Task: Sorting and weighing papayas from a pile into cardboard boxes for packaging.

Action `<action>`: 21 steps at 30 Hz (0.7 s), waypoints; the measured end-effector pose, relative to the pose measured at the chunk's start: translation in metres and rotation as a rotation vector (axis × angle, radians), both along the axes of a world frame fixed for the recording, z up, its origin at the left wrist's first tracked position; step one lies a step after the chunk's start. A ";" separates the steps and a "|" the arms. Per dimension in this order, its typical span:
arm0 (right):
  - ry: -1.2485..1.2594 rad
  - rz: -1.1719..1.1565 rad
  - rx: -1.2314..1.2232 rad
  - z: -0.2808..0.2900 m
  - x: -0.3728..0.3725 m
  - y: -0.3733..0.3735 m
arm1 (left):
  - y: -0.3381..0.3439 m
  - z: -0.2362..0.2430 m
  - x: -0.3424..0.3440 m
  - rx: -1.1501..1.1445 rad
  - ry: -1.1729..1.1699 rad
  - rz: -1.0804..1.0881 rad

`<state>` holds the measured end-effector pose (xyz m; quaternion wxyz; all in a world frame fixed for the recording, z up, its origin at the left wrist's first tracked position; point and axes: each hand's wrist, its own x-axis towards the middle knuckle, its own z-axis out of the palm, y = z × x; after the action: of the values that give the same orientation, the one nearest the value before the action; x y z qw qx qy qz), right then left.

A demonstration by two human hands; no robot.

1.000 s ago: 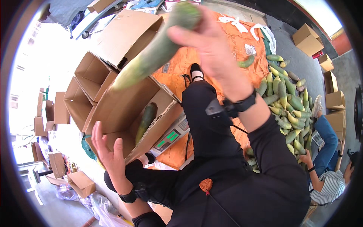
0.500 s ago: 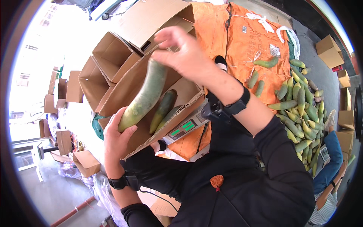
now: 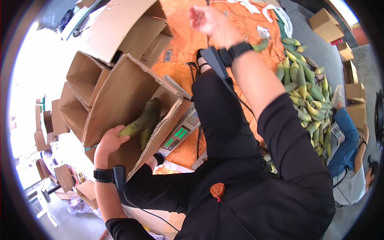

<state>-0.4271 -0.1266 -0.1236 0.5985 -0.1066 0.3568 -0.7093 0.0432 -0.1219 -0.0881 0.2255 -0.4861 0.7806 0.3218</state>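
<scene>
My left hand (image 3: 116, 138) grips one end of a long green radish (image 3: 138, 120) inside an open cardboard box (image 3: 104, 106); another green radish (image 3: 146, 137) lies beneath it. The box stands on a scale (image 3: 180, 132) with green displays. My right hand (image 3: 204, 22) is raised over the orange woven sheet (image 3: 176, 52), empty, its fingers loosely curved and apart.
More open boxes (image 3: 86, 72) stand left and behind. A large pile of green radishes (image 3: 304, 88) lies at right. A co-worker in a striped top (image 3: 346, 186) and jeans is beside it, near more boxes (image 3: 354, 92) along the wall.
The radish that both my hands had over the box has gone down inside it with my left hand. My right hand has let go and moved up and right.
</scene>
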 end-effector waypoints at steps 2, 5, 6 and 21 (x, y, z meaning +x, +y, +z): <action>-0.008 -0.231 0.041 -0.019 -0.077 -0.011 | -0.010 -0.013 -0.018 0.000 0.005 -0.076; 0.077 -0.510 0.211 -0.031 -0.101 -0.001 | -0.011 -0.027 -0.002 0.113 -0.048 0.024; 0.079 -0.523 0.214 -0.032 -0.105 0.009 | -0.011 -0.028 0.001 0.127 -0.088 -0.040; -0.102 -0.694 0.443 -0.097 -0.096 0.115 | 0.012 0.044 -0.013 0.038 0.200 0.295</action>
<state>-0.5229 -0.0114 -0.2206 0.3493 0.1867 0.4854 -0.7794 0.0301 -0.1103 -0.0441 0.1062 -0.5565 0.7131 0.4129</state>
